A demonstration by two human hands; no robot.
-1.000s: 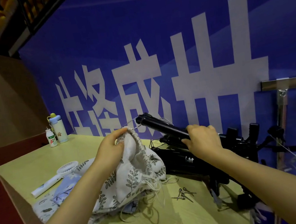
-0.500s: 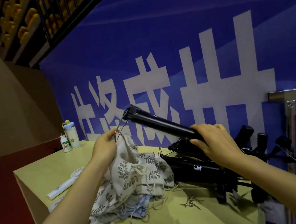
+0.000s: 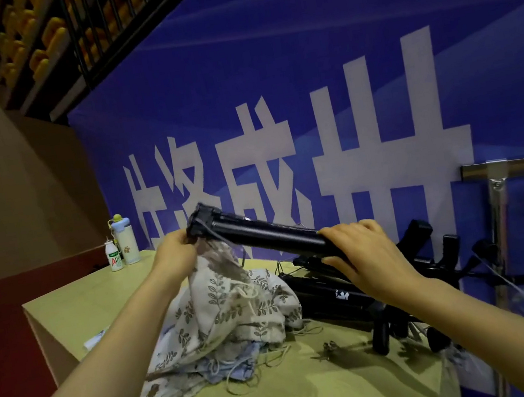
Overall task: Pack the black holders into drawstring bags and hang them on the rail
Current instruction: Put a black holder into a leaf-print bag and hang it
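While you held the black holder (image 3: 258,229) up over the table (image 3: 76,304), it lay slanted in the air, its left end higher and farther from you and its right end lower. Your right hand (image 3: 364,254) grasped that right end, fingers curled over the top of the tube and thumb beneath. Your left hand (image 3: 174,255) clutched the gathered mouth of a leaf-print drawstring bag (image 3: 225,302) right at the holder's left tip. The cloth there was blurred, so you could not tell whether the tip was already inside the bag.

From your left hand the bag hung down onto a heap of more bags (image 3: 231,366) near the middle of the table, their cords trailing loose over the wood. Just right of the heap, a pile of other holders (image 3: 340,298) lay against the blue banner (image 3: 348,32) with its large white characters. Some small metal clips (image 3: 330,348) lay on the table near that pile.

At the far right, the rail (image 3: 521,167) ran level on its upright metal post (image 3: 498,221), well apart from the holder in your hands. On the table's far left corner stood a small white bottle (image 3: 114,260) and, touching or just beside it, a taller pale flask (image 3: 125,242). High on the left, shelves (image 3: 38,51) held rows of yellow things.
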